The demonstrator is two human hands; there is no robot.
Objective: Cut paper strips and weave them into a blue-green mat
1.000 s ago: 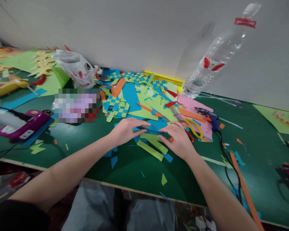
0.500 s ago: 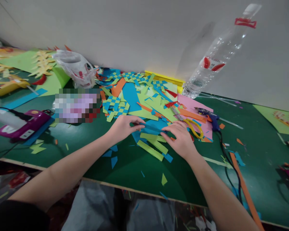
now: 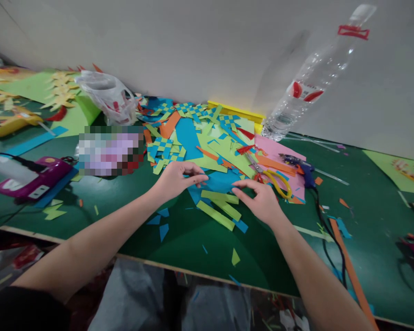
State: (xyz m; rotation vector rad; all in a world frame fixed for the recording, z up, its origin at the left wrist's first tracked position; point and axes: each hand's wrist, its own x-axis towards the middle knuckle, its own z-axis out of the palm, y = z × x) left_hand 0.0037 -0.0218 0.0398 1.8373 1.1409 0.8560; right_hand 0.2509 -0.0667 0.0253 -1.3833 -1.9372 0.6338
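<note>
My left hand (image 3: 183, 179) pinches the left end of a blue paper strip (image 3: 221, 182) between thumb and fingers. At the strip's other end are the bent thumb and fingers of my right hand (image 3: 257, 196), also pinched. The strip's edges blend into blue paper lying behind it. Just below the hands, several light green paper strips (image 3: 218, 210) lie loose on the green table (image 3: 200, 257). Yellow-handled scissors (image 3: 279, 184) rest beside my right hand. Beyond the hands is a pile with woven blue-and-green paper pieces (image 3: 165, 151).
A clear plastic bottle (image 3: 307, 82) leans on the wall at the back right. Near it lies a blue glue gun (image 3: 307, 174) with a black cable. At left are a purple power strip (image 3: 37, 181), a yellow glue gun (image 3: 15, 122) and a white plastic bag (image 3: 108, 99).
The blue strip between my hands looked dark and narrow before; now it is lighter and hard to tell from the paper behind. Both hands have shifted slightly, with the right hand's fingers rearranged.
</note>
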